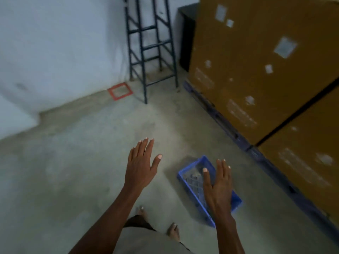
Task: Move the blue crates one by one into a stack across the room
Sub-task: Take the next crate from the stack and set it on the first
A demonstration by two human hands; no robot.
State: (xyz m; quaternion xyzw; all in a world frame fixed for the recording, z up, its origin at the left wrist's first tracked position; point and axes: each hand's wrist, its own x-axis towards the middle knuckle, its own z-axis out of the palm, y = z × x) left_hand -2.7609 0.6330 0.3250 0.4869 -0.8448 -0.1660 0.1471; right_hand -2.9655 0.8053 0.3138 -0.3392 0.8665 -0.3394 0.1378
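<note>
Blue crate [194, 177] sits on concrete floor [73, 180] at approx 5 o'clock, beside pallet [229, 129] w/ big cardboard boxes [256, 70]. Left hand [141, 169] spread flat, fingers straight, holding nothing. Right hand [219, 187] also flat and empty, above the crate; prob. not touching, view blurred. Metal rack [152, 50] at 12 o'clock.

Matt blue plastic crate [190, 173], rough concrete floor [73, 171], cardboard boxes [256, 70].
</note>
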